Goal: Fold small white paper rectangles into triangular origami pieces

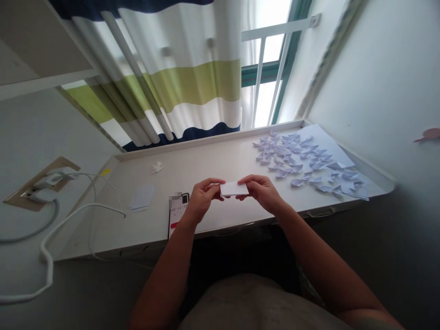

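A small white piece of folded paper (234, 188) is held level between my two hands, above the front part of the white desk. My left hand (205, 198) pinches its left end between thumb and fingers. At the right end, my right hand (261, 192) grips it the same way. The fingertips beneath the paper are partly hidden. To the right lie many small folded paper boats (283, 156), spread over the desk. Left of my hands is a short stack of blank paper pieces (141, 197).
A phone (176, 215) showing a running timer lies beside my left forearm. Crumpled white tissue (157, 167) rests farther back. White cables (85, 208) run from a wall socket (43, 183) across the left side. A large white sheet (328, 144) lies at the back right, near a striped curtain (192, 87).
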### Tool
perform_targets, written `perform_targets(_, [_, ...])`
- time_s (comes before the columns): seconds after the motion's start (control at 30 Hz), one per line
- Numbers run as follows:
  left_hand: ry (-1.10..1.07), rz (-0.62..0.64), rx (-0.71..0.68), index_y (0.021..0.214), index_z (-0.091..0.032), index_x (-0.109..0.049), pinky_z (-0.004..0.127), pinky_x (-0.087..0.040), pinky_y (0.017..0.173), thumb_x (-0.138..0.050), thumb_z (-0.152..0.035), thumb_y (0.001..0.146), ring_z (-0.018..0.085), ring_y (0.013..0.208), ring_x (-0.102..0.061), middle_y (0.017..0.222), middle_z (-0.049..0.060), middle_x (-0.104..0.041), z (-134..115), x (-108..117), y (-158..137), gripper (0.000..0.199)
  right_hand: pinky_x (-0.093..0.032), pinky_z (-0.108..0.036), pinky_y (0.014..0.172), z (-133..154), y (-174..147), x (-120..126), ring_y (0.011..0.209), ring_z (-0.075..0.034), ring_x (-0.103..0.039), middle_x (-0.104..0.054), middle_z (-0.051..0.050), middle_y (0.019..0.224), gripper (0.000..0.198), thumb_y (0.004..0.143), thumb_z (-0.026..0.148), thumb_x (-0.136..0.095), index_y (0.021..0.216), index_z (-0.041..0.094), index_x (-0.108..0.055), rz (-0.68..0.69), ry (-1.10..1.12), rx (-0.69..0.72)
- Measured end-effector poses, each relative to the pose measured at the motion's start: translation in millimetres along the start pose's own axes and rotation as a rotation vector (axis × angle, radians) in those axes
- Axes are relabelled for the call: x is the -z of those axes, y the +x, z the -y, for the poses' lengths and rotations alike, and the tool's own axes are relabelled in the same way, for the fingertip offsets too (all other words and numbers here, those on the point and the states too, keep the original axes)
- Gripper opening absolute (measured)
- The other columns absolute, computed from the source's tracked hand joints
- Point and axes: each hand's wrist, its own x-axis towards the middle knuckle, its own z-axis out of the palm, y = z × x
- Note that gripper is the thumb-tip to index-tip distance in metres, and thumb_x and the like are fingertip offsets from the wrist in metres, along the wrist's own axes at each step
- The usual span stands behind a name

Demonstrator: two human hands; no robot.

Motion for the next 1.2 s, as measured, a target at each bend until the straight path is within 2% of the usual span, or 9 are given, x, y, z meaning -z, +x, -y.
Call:
perform_targets(0.2, [0.073,-0.001,0.045,0.096,-0.015,-0.081,0.028,-0.056,0.063,-0.09,-0.044,0.077,0.014,0.065,-0.065,0.072,0.002,-0.074,4,-6,-5,0.036,-0.057,-0.031,0.066,-6,-9,8,0.068,-0.016,-0.067,-0.075,-0.003,0.073,0.029,0.08,0.046,-0.088,0.083,0.017,-0.084,-0.07,-0.164,0.065])
perform_targets(0.27, [0.125,0.013,0.046,0.102,-0.015,-0.081,0.028,-0.056,0.066,-0.093,-0.042,0.075,0.014,0.064,-0.063,0.067,0.0,-0.072,6,-5,-4,0.04,-0.053,-0.029,0.063,-10,-7,9,0.067,-0.015,-0.064,-0.074,-0.002,0.073,0.032,0.08,0.047,-0.089,0.093,0.018,-0.085,-0.069,-0.207,0.078])
perform_targets(0.37, [0.186,0.027,0.06,0.101,-0.015,-0.084,0.029,-0.055,0.068,-0.092,-0.045,0.077,0.015,0.068,-0.065,0.073,0.004,-0.077,9,-2,-4,0.039,-0.051,-0.029,0.063,-12,-4,11,0.068,-0.016,-0.066,-0.076,-0.001,0.077,0.042,0.079,0.048,-0.09,0.11,0.019,-0.084,-0.017,-0.259,0.044])
perform_targets(0.53, [0.26,0.08,0.049,0.093,-0.017,-0.085,0.029,-0.053,0.068,-0.089,-0.047,0.082,0.016,0.072,-0.067,0.083,0.007,-0.082,8,-2,-4,0.033,-0.051,-0.031,0.065,-4,3,12,0.077,-0.02,-0.07,-0.083,-0.008,0.09,0.037,0.083,0.052,-0.088,0.096,0.017,-0.085,0.125,-0.414,-0.079])
perform_targets(0.67, [0.269,0.077,0.044,0.09,-0.017,-0.084,0.028,-0.053,0.066,-0.088,-0.052,0.082,0.016,0.07,-0.067,0.08,0.006,-0.08,4,-3,-2,0.037,-0.047,-0.029,0.061,-2,8,8,0.07,-0.018,-0.067,-0.081,-0.007,0.082,0.04,0.083,0.056,-0.088,0.091,0.016,-0.085,0.132,-0.406,-0.09])
perform_targets(0.8, [0.189,0.006,0.042,0.094,-0.016,-0.082,0.03,-0.057,0.07,-0.084,-0.056,0.086,0.018,0.075,-0.072,0.083,0.007,-0.081,12,-5,-5,0.041,-0.05,-0.029,0.064,-6,10,3,0.07,-0.017,-0.067,-0.079,-0.005,0.079,0.042,0.078,0.056,-0.093,0.085,0.017,-0.083,0.006,-0.315,-0.033])
perform_targets(0.9, [0.116,-0.039,0.046,0.099,-0.017,-0.083,0.03,-0.058,0.073,-0.09,-0.048,0.081,0.02,0.08,-0.074,0.086,0.008,-0.082,24,-13,-11,0.037,-0.055,-0.031,0.067,-11,8,-2,0.073,-0.018,-0.07,-0.081,-0.005,0.082,0.043,0.075,0.057,-0.095,0.086,0.018,-0.081,-0.091,-0.223,0.0])
perform_targets(1.03, [0.09,-0.168,-0.006,0.086,-0.018,-0.083,0.031,-0.057,0.072,-0.088,-0.045,0.083,0.018,0.073,-0.07,0.08,0.006,-0.08,32,-22,-16,0.027,-0.057,-0.032,0.07,-14,3,-7,0.074,-0.019,-0.072,-0.081,-0.005,0.084,0.045,0.074,0.059,-0.096,0.086,0.02,-0.078,-0.156,-0.158,0.01])
perform_targets(1.2, [0.124,-0.047,0.024,0.079,-0.018,-0.082,0.031,-0.056,0.073,-0.09,-0.044,0.08,0.017,0.07,-0.068,0.075,0.004,-0.078,20,-16,-14,0.027,-0.057,-0.031,0.071,-5,0,-3,0.074,-0.018,-0.07,-0.08,-0.005,0.083,0.042,0.075,0.058,-0.095,0.082,0.019,-0.08,-0.069,-0.193,-0.056])
